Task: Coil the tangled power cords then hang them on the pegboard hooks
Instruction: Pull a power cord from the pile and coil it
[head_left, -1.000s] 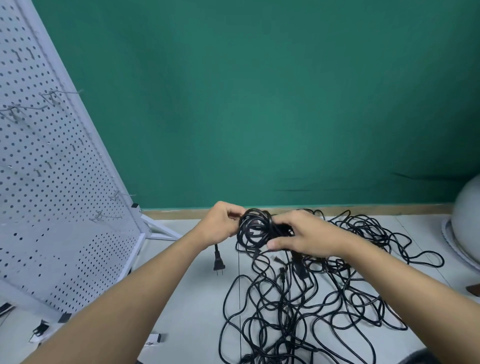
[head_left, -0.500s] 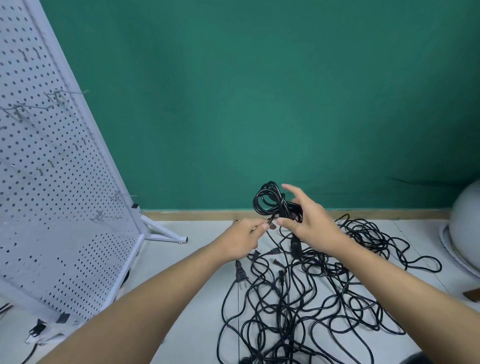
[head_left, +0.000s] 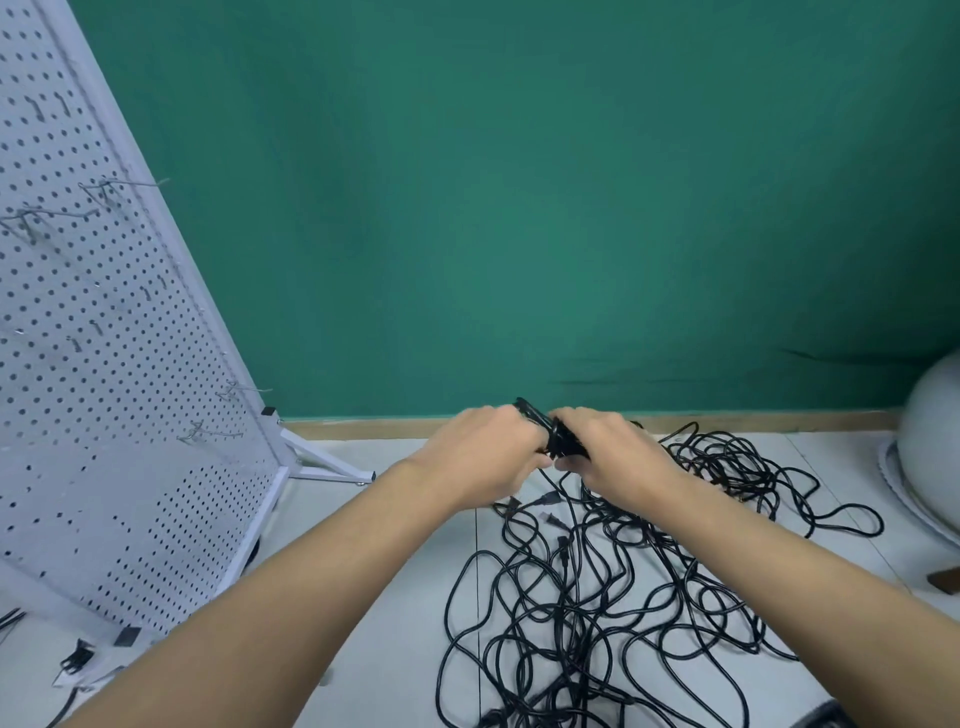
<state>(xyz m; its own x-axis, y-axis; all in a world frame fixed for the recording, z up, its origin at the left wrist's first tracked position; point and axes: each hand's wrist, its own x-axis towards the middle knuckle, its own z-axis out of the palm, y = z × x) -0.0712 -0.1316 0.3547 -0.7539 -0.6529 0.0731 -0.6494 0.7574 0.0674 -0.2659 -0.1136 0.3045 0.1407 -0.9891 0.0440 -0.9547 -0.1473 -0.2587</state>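
One tight black coil (head_left: 562, 441), looping cords (head_left: 571, 613)

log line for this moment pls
phase: coiling | left hand: grips coil | right hand: grips coil | tangle: on floor | pegboard hooks: visible ones bare

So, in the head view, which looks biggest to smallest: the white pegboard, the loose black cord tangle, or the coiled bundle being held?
1. White perforated pegboard (nearness may flatter it)
2. Tangled black power cords
3. Small black coiled bundle held by left hand and right hand
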